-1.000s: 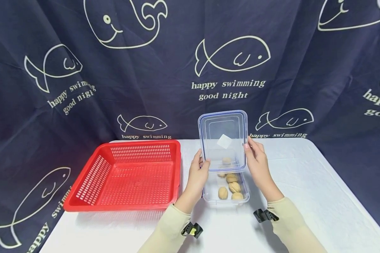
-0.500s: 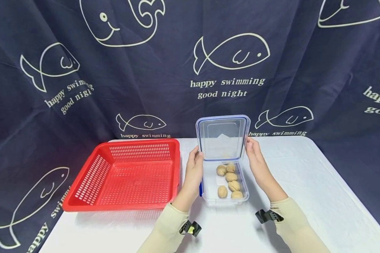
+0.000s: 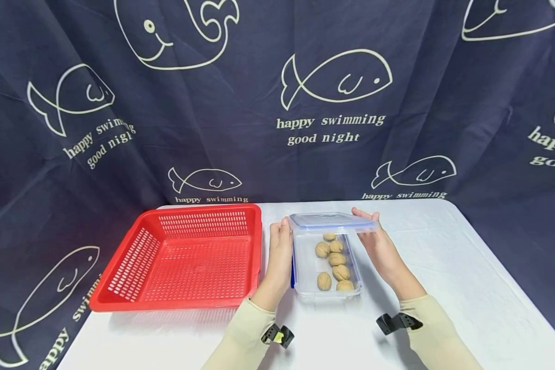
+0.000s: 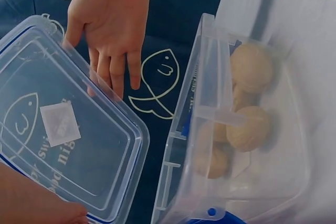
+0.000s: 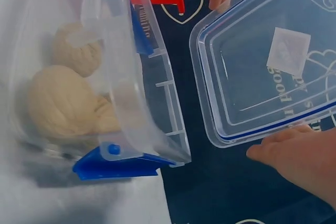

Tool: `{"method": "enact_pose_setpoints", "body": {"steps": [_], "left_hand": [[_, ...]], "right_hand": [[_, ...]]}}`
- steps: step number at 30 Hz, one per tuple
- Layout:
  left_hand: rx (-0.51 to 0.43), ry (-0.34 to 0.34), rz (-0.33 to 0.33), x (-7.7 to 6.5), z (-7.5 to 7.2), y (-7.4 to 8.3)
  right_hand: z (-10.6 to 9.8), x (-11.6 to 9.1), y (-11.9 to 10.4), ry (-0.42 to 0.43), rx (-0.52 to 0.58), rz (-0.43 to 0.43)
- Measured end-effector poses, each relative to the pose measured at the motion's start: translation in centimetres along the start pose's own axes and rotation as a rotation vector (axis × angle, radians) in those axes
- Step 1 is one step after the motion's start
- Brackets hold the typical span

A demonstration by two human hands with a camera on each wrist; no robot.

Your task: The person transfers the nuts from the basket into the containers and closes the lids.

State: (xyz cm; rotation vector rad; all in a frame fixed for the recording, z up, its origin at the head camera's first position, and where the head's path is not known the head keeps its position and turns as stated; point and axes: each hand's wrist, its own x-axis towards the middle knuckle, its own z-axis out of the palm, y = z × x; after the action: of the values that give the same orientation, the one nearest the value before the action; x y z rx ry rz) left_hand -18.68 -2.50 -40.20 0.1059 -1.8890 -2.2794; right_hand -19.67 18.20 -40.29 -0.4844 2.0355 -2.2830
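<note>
A clear food container (image 3: 307, 291) stands on the table with several walnuts (image 3: 340, 273) in it, mostly along its right side. Its separate clear lid (image 3: 328, 220), rimmed in blue, hangs tilted nearly flat over the far end, above the walnuts there. My left hand (image 3: 279, 257) holds the lid's left edge, its thumb (image 4: 68, 212) overlapping the near face. At the lid's other edge is my right hand (image 3: 381, 252), fingers straight, the lid overlapping its fingertips (image 4: 100, 85) in the left wrist view. A white square label (image 5: 289, 51) shows on the lid.
A red plastic basket (image 3: 199, 270) with slotted walls stands left of the container, close to my left forearm. A blue latch (image 5: 118, 163) hangs out from the container's side. Behind the white table (image 3: 444, 257) hangs a dark blue curtain (image 3: 425, 103) with fish drawings.
The lid has tipped from nearly upright to nearly flat and come lower, uncovering the walnuts. My right hand has turned from gripping its edge to straight fingers. Container and basket stay put.
</note>
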Motion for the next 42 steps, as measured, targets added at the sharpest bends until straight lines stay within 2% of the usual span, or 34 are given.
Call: {"method": "enact_pose_setpoints", "body": {"steps": [5, 8, 12, 17, 23, 27, 31, 42], "left_hand": [[-0.021, -0.007, -0.011, -0.2, -0.1, -0.5], [-0.038, -0.043, 0.002, -0.5, -0.1, -1.0], [0.011, -0.094, 0.011, -0.8, -0.1, -1.8], [0.163, -0.121, -0.07, -0.4, 0.2, -2.9], [0.376, -0.175, -0.048, 0.2, 0.1, -4.3], [0.436, -0.203, -0.037, 0.4, 0.0, -5.2], [0.447, -0.212, -0.044, 0.6, 0.1, -5.7], [0.478, -0.198, -0.037, 1.0, 0.2, -6.2]], "right_hand": [[-0.4, -0.5, 0.3, -0.024, -0.009, 0.059], [-0.7, -0.6, 0.7, -0.013, -0.006, 0.102], [-0.8, -0.6, 1.4, 0.023, -0.047, 0.14], [-0.3, -0.7, 2.4, 0.071, -0.252, 0.118], [0.6, -1.2, 4.4, 0.071, -0.536, 0.07], [0.9, -1.4, 5.6, 0.071, -0.645, 0.086], [0.8, -1.4, 6.3, 0.078, -0.679, 0.094], [0.8, -1.2, 6.6, 0.085, -0.662, 0.135]]}}
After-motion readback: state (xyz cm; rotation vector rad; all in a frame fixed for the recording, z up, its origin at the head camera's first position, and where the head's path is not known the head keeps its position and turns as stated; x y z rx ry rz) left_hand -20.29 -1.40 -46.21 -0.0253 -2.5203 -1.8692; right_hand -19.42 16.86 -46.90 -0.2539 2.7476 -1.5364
